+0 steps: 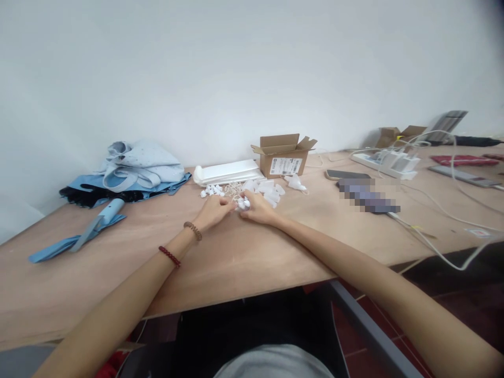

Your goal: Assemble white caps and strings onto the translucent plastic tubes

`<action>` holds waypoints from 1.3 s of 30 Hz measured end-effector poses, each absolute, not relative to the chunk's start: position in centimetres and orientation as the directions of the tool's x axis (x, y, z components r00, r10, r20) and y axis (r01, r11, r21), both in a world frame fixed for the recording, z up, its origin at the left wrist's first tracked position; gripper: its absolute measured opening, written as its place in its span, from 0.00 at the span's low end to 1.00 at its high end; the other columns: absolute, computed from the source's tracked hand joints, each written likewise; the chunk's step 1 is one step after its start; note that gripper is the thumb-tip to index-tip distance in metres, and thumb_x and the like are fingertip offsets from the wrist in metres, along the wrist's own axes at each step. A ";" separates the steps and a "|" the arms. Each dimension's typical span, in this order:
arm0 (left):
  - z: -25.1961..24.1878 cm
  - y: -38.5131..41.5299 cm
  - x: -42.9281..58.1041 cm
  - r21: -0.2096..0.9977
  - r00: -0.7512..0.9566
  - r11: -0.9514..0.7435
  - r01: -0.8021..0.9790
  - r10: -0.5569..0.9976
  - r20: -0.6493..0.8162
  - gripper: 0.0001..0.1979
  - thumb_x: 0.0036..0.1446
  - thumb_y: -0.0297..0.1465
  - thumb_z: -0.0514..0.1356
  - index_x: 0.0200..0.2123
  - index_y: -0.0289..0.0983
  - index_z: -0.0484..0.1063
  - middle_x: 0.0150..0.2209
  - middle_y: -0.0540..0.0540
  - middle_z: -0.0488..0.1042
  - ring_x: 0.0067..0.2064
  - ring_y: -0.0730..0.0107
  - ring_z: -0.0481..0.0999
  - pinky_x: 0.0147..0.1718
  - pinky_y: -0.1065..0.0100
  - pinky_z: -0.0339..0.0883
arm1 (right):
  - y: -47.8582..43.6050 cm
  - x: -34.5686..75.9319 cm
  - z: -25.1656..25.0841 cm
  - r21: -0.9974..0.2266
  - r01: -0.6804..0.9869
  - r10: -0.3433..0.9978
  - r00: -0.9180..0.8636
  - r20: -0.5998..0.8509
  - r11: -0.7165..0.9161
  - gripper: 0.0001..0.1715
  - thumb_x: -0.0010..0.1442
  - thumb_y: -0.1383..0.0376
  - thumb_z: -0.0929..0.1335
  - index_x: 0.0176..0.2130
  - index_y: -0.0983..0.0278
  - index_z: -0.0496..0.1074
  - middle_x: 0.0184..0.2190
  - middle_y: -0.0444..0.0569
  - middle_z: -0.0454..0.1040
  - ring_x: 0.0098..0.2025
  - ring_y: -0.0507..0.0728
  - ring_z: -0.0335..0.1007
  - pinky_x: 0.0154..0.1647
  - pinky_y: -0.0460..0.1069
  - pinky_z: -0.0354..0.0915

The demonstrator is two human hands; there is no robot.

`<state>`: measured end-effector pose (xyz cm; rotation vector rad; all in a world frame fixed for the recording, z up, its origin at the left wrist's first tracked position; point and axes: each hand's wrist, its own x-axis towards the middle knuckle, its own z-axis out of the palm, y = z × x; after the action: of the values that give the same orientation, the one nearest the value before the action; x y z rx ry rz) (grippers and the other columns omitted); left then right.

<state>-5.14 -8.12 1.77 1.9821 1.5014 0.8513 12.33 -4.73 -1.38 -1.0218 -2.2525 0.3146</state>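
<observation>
grey cloth (271, 362) at bottom edge, nearest the camera, probably the person's own clothing. plywood desk (236, 268) starts just past it. both bare forearms reach forward over it. left arm has a red bead bracelet (169, 256) and a brown bead bracelet (192, 230) nearer the wrist.

left hand (212, 211) and right hand (258, 208) meet mid-desk. right hand is closed around a small white piece (243, 203), held just off the desk between the two hands. left hand is curled, fingertips at the same piece, looks pinched on it too. too small to tell what the piece is.

just behind the hands: a heap of little white parts (212, 190) on the left, a tangle of beige cords (233, 187) in the middle, clear plastic bits (270, 191) on the right. behind those, a flat white tray (230, 172) and an open cardboard box (283, 157) with a label, side by side.

progress, as a guess: one piece in hand, several pieces lying loose in each group, so somewhere mid-batch. cannot tell which heap is finished and which is stock.

far left: crumpled blue fabric (137, 168) by the wall, blue sleeve (79, 241) nearer. right side: phone (346, 175), white power strip (384, 163), white cables (433, 210) trailing off the desk edge, second box (397, 135) at the back.
</observation>
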 end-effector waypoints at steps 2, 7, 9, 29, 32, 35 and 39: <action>1.2 -7.7 -5.1 0.762 0.113 -0.158 0.628 0.987 0.112 0.20 0.52 0.40 0.53 0.16 0.33 0.69 0.17 0.45 0.70 0.23 0.70 0.67 0.27 0.69 0.59 | -4.8 12.3 -1.6 -0.418 0.591 0.721 -0.508 0.470 0.690 0.25 0.46 0.64 0.68 0.45 0.64 0.62 0.32 0.46 0.70 0.33 0.56 0.64 0.32 0.47 0.55; 1.6 -7.6 -5.4 0.707 0.169 -0.181 0.684 0.982 0.088 0.16 0.50 0.39 0.53 0.19 0.34 0.69 0.19 0.48 0.70 0.22 0.72 0.64 0.23 0.70 0.56 | -4.8 12.2 -1.9 -0.389 0.617 0.722 -0.501 0.476 0.684 0.24 0.47 0.63 0.68 0.46 0.64 0.62 0.35 0.49 0.72 0.36 0.58 0.67 0.34 0.48 0.58; 2.0 -7.8 -5.6 0.632 0.266 -0.309 0.711 0.950 0.165 0.12 0.47 0.38 0.56 0.20 0.35 0.68 0.20 0.50 0.69 0.24 0.72 0.64 0.24 0.71 0.54 | -4.8 12.2 -2.0 -0.380 0.616 0.716 -0.506 0.481 0.690 0.25 0.47 0.63 0.68 0.46 0.64 0.62 0.37 0.50 0.72 0.38 0.59 0.67 0.35 0.48 0.58; 2.1 -8.1 -5.0 0.897 -0.014 0.119 0.425 0.992 -0.125 0.15 0.50 0.37 0.58 0.17 0.33 0.66 0.16 0.49 0.65 0.15 0.79 0.60 0.11 0.75 0.49 | -5.6 12.1 -1.5 -0.315 0.645 0.701 -0.517 0.491 0.696 0.23 0.49 0.65 0.66 0.47 0.64 0.61 0.41 0.52 0.72 0.40 0.59 0.68 0.38 0.49 0.61; 2.5 -7.8 -5.6 0.942 -0.107 0.174 0.286 0.983 -0.149 0.12 0.50 0.33 0.59 0.19 0.33 0.65 0.15 0.50 0.64 0.14 0.81 0.58 0.10 0.77 0.46 | -5.7 12.1 -1.5 -0.298 0.657 0.696 -0.496 0.520 0.692 0.22 0.50 0.66 0.66 0.47 0.63 0.62 0.43 0.54 0.71 0.43 0.60 0.67 0.40 0.49 0.60; 3.3 -7.3 -6.8 0.979 -0.097 0.203 0.017 0.975 -0.201 0.09 0.51 0.31 0.57 0.22 0.32 0.66 0.18 0.50 0.66 0.15 0.82 0.61 0.10 0.79 0.49 | -5.7 12.2 -1.5 -0.326 0.647 0.703 -0.488 0.517 0.689 0.21 0.50 0.66 0.66 0.46 0.63 0.63 0.42 0.53 0.72 0.41 0.59 0.68 0.38 0.49 0.60; 3.9 -7.1 -7.8 0.922 0.027 0.240 -0.302 0.969 -0.244 0.07 0.51 0.29 0.55 0.28 0.30 0.69 0.27 0.42 0.73 0.22 0.79 0.69 0.17 0.78 0.61 | -5.9 12.2 -1.3 -0.399 0.617 0.728 -0.492 0.477 0.678 0.24 0.47 0.64 0.68 0.45 0.64 0.63 0.33 0.48 0.72 0.34 0.57 0.67 0.33 0.47 0.58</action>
<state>-7.76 -7.06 3.86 0.8003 1.0965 1.1656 12.20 -5.94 -1.33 -1.0300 -2.2609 0.2302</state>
